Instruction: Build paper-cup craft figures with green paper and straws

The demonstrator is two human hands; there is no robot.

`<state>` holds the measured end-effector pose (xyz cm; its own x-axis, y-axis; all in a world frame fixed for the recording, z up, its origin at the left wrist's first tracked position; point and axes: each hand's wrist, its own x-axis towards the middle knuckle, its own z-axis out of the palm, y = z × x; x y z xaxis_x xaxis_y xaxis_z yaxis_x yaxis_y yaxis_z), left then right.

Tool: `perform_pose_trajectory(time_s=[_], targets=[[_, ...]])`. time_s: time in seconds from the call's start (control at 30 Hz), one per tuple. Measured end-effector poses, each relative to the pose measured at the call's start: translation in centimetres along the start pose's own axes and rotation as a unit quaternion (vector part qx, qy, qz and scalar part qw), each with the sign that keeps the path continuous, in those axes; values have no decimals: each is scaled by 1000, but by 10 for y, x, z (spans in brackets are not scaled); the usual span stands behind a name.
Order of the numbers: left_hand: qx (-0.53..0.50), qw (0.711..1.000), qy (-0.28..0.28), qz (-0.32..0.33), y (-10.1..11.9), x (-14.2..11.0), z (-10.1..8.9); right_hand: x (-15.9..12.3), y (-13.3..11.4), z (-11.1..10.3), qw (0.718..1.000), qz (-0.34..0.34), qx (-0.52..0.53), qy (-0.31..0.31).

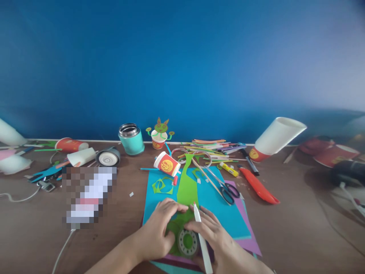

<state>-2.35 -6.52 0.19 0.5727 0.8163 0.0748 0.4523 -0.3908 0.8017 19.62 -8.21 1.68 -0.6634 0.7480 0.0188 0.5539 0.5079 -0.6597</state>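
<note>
A white marker (202, 239) with a bare red tip pointing away lies between the fingers of my right hand (218, 238). My left hand (158, 230) rests on the green paper, thumb and index finger apart in a curve. Between both hands lies a ring-shaped tape roll (188, 242) with a pale, holed core. A strip of green paper (186, 188) runs out beyond my fingertips over blue sheets (216, 213). A small red cap (175, 180) sits by a tipped red-and-white paper cup (167, 164). Black-handled scissors (228, 193) are on the right of the blue sheets.
At the back stand a teal flask (131, 139) and a paper-cup figure (159, 137) with a green face. Colourful sticks (211, 148) are piled behind the sheets. Rightward lie a yellow glue stick (229, 169), a red cutter (259, 185) and leaning cups (278, 135). A blurred-out device (89, 198) is left.
</note>
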Motion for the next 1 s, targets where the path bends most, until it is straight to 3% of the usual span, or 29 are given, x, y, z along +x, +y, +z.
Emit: perform_pose_trajectory(time_s=[0.37, 1.0], targets=[[-24, 998, -49, 18, 4, -2, -9, 1, 1, 0, 1000, 14, 17, -13], [17, 990, -118, -74, 4, -1, -8, 1, 7, -7, 998, -20, 58, -35]])
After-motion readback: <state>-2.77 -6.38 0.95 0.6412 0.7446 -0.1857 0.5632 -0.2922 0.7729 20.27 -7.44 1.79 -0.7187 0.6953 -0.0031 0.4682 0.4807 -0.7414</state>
